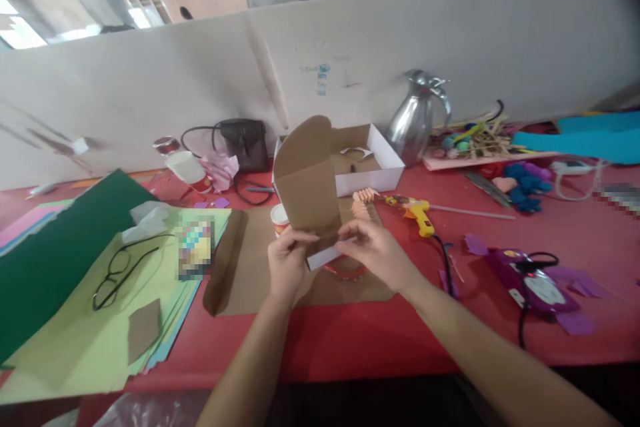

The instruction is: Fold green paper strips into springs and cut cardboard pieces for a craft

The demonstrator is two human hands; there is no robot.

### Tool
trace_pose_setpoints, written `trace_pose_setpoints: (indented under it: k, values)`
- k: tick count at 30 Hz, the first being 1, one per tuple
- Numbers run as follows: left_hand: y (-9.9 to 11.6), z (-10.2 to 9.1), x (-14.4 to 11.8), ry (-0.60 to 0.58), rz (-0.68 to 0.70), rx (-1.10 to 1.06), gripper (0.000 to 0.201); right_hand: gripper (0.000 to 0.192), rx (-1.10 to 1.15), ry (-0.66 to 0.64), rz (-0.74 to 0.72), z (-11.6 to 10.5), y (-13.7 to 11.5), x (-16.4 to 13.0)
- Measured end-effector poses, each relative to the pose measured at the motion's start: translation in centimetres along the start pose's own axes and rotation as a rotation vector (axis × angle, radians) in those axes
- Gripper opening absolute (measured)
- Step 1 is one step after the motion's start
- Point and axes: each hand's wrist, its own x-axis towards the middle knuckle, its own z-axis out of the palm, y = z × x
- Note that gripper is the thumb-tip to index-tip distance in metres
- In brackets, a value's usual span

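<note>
A brown cardboard piece (310,193) with a rounded top and a crease across it stands upright between my hands. My left hand (289,265) pinches its lower left edge, while my right hand (374,252) grips the lower right with thumb and fingers. Along the bottom, between the two hands, a narrow white flap (323,257) shows. Below the hands lies a flat brown cardboard sheet (250,267), with a thin red item (345,271) on it, partly hidden. A paper cup (280,217) is partly covered by the held cardboard.
Behind it sits an open white box (370,180) beside a metal jug (415,120). To the right lie a yellow glue gun (421,217) with its cord and a purple device (533,283). Green and yellow paper sheets (85,333), eyeglasses (111,277) and a black bag (245,143) occupy the left.
</note>
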Motion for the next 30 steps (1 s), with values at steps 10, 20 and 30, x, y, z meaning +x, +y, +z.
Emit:
trace_pose_setpoints:
  k: [10, 20, 30]
  values:
    - [1.6, 0.3, 0.4, 0.069, -0.078, -0.399, 0.058, 0.021, -0.389, -0.098, -0.560, 0.6, 0.7, -2.4]
    - [2.0, -0.3, -1.7, 0.067, -0.230, -0.404, 0.039, 0.017, -0.301, -0.162, -0.530, 0.2, -0.3, -4.9]
    - [2.0, 0.5, -2.6, -0.015, -0.309, -0.324, 0.033, 0.044, -0.159, -0.013, -0.018, 1.7, -1.3, -3.9]
